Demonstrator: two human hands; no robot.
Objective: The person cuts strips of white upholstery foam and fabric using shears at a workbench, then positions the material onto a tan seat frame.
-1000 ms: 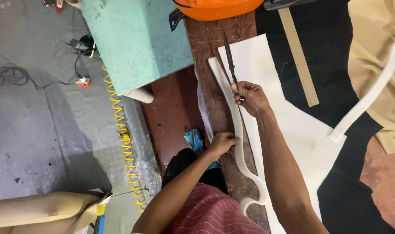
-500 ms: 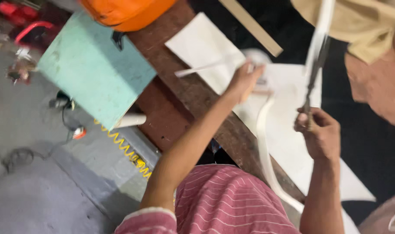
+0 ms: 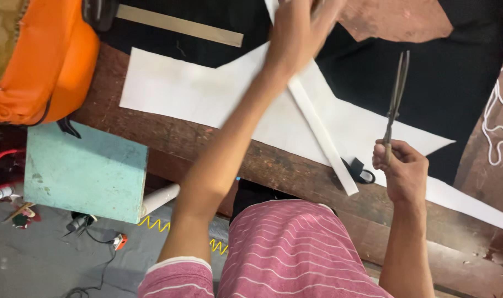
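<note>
Over the wooden table (image 3: pixel 168 138), right hand (image 3: pixel 401 168) fingers clamp scissors (image 3: pixel 395 99); left hand (image 3: pixel 298 33) fingers grip a white strip (image 3: pixel 320 132).

Head view, steeply down, seemingly close

My left hand (image 3: pixel 298 33) reaches to twelve o'clock, gripping a long white cut strip (image 3: pixel 320 129) that trails back across the white pattern sheet (image 3: pixel 201 91) on the worn brown wooden tabletop (image 3: pixel 179 138). My right hand (image 3: pixel 401 168), at three o'clock, holds long metal scissors (image 3: pixel 396 91), blades closed, pointing up over black fabric (image 3: pixel 455 83). An orange bag (image 3: pixel 52 66) sits at ten o'clock.
</note>
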